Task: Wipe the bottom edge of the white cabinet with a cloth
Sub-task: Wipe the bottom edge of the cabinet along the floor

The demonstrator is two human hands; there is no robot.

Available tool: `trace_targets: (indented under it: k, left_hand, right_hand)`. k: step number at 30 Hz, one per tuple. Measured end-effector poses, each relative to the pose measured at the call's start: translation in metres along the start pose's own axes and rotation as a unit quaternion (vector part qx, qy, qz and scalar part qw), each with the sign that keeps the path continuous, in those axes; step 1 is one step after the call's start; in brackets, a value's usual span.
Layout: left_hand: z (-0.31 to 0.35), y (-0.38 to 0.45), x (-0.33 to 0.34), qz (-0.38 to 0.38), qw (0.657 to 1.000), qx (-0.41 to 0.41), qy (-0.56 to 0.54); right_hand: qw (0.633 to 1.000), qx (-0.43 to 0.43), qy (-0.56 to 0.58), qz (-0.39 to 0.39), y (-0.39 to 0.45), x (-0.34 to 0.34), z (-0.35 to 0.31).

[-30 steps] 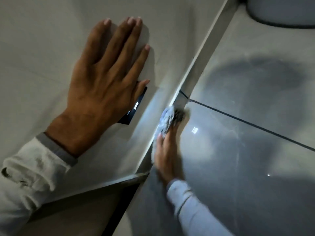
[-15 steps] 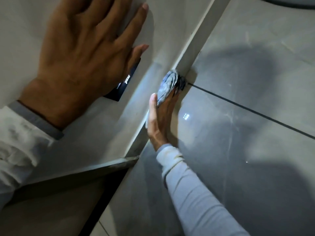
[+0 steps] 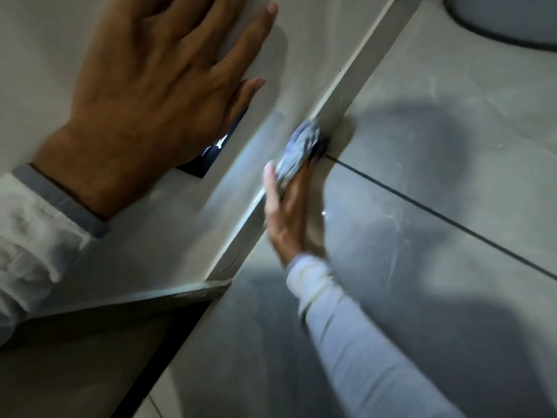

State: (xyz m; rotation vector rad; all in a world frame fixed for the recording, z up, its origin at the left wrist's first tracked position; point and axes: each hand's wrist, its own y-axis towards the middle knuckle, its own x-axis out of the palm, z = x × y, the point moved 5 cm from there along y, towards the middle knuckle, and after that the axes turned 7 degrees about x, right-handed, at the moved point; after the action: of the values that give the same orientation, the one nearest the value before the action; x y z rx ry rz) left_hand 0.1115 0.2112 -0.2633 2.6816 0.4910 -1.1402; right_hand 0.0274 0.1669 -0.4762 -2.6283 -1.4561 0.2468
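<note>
The white cabinet (image 3: 168, 230) fills the left of the view, and its bottom edge (image 3: 340, 86) runs diagonally down to the floor. My left hand (image 3: 156, 86) lies flat on the cabinet front with fingers spread, partly covering a small black label (image 3: 211, 158). My right hand (image 3: 289, 212) grips a crumpled grey-blue cloth (image 3: 300, 149) and presses it against the bottom edge where it meets the floor. The frame is blurred.
Glossy grey floor tiles (image 3: 437, 267) with a dark grout line (image 3: 422, 203) spread to the right. A round grey object (image 3: 506, 19) sits at the top right corner. A dark gap (image 3: 144, 366) opens below the cabinet's near corner.
My right hand has slid the cloth farther along the bottom edge, away from me, up to the grout line. My left hand stays flat on the cabinet.
</note>
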Motion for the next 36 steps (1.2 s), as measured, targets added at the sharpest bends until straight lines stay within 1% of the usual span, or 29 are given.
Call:
trace_targets:
  k: [2,3,4,5,6,7,9,10,11,12,15,16,17,18,21,22,23,24,26,27,28,30,32,35,36]
  left_hand:
    - [-0.001,0.002,0.002,0.016,1.0,0.008,0.0]
    - [-0.001,0.003,0.003,0.02,1.0,0.014,-0.003]
    - [-0.001,0.003,0.004,0.021,1.0,0.016,-0.006]
    - [-0.002,0.002,0.005,0.019,1.0,0.017,-0.009]
    - [-0.002,0.002,0.006,0.015,1.0,0.019,-0.01]
    - [-0.002,0.001,0.006,0.013,1.0,0.021,-0.011]
    - [-0.001,0.002,0.007,0.008,1.0,0.023,-0.006]
    - [0.0,0.003,0.006,0.006,1.0,0.026,-0.006]
    - [0.0,0.004,0.004,0.007,1.0,0.024,-0.008]
    - [0.0,0.005,0.002,0.011,1.0,0.02,-0.01]
    - [0.002,0.005,-0.001,0.006,1.0,0.024,-0.003]
    - [0.002,0.005,-0.002,0.001,1.0,0.029,0.0]
    - [0.002,0.005,-0.004,-0.001,0.999,0.032,0.002]
    - [0.001,0.005,-0.005,-0.001,0.999,0.034,0.002]
    - [0.005,0.006,-0.009,-0.007,0.999,0.031,0.013]
    - [0.006,0.007,-0.009,-0.015,0.999,0.028,0.018]
    - [0.006,0.008,-0.01,-0.019,0.999,0.025,0.017]
    - [0.005,0.008,-0.012,-0.017,1.0,0.021,0.015]
    - [0.004,0.008,-0.016,-0.006,1.0,0.021,0.015]
    - [0.005,0.008,-0.017,-0.005,1.0,0.025,0.016]
    - [0.005,0.008,-0.019,-0.009,0.999,0.029,0.017]
    - [0.005,0.009,-0.021,-0.026,0.999,0.027,0.016]
    - [0.007,0.01,-0.022,-0.054,0.998,0.022,0.011]
    - [0.007,0.011,-0.027,-0.08,0.997,0.023,0.01]
    - [0.007,0.01,-0.029,-0.085,0.996,0.023,0.005]
  right_hand:
    - [0.996,-0.021,-0.006,-0.085,-0.059,0.015,0.017]
    - [0.993,-0.01,-0.015,-0.121,-0.084,0.022,0.025]
    - [0.99,0.009,-0.024,-0.142,-0.096,0.027,0.028]
    - [0.989,0.029,-0.018,-0.143,-0.09,0.028,0.027]
    - [0.992,0.039,-0.001,-0.122,-0.073,0.027,0.022]
    - [0.996,0.044,0.017,-0.081,-0.049,0.022,0.015]
    - [0.999,0.044,0.012,0.012,0.006,0.004,0.001]
    - [0.999,0.036,-0.005,0.028,0.019,-0.002,-0.001]
    - [0.999,0.019,-0.021,0.02,0.017,-0.004,-0.002]
    - [1.0,0.007,-0.024,-0.014,0.0,0.0,0.003]
    - [0.984,0.035,0.001,-0.176,-0.096,0.021,0.023]
    - [0.979,0.044,-0.009,-0.2,-0.113,0.025,0.027]
    - [0.977,0.052,-0.008,-0.205,-0.111,0.026,0.028]
    - [0.982,0.05,-0.001,-0.18,-0.093,0.025,0.026]
    - [0.999,0.022,-0.026,-0.038,-0.009,-0.001,0.003]
    - [0.999,0.015,-0.041,-0.014,0.0,-0.004,-0.002]
    - [0.998,0.011,-0.063,-0.017,-0.004,-0.005,-0.004]
    - [0.996,0.0,-0.078,-0.05,-0.02,-0.001,-0.002]
    - [0.984,-0.011,-0.101,-0.144,-0.06,0.012,0.005]
    - [0.981,-0.015,-0.109,-0.162,-0.067,0.014,0.01]
    - [0.982,-0.017,-0.114,-0.15,-0.062,0.014,0.01]
    - [0.991,0.008,-0.094,-0.097,-0.032,0.009,0.001]
    - [0.995,0.022,-0.067,-0.074,-0.013,0.008,-0.007]
    - [0.984,-0.049,-0.147,-0.087,-0.05,0.017,-0.004]
    - [0.981,-0.05,-0.156,-0.102,-0.066,0.021,0.001]
